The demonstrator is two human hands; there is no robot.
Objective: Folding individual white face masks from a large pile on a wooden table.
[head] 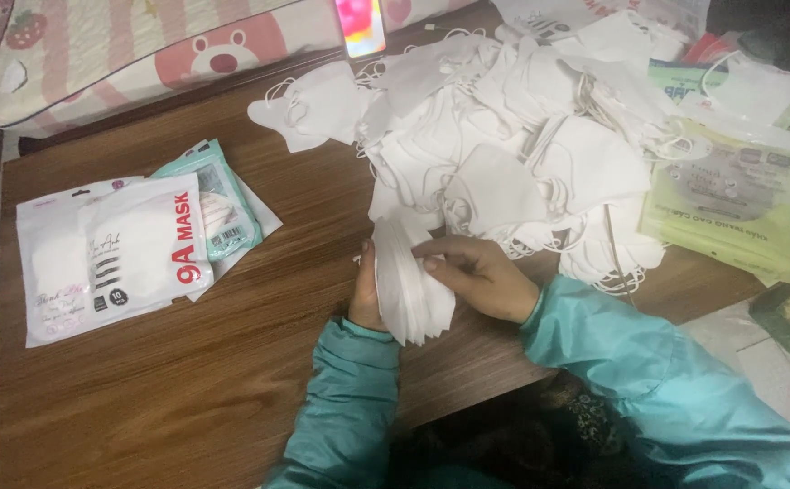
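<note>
A stack of folded white face masks [410,288] stands on edge on the brown wooden table [187,362]. My left hand [364,294] presses the stack's left side, mostly hidden behind it. My right hand [476,274] grips the stack from the right, thumb on top. Just beyond lies a big loose pile of white masks [522,136] with ear loops tangled. Both arms wear teal sleeves.
Sealed mask packets [110,254] lie at the table's left, a teal one [218,204] partly under them. Yellow-green packets [735,204] lie at the right. A lit phone [361,25] stands at the back, in front of a pink cushion [141,54].
</note>
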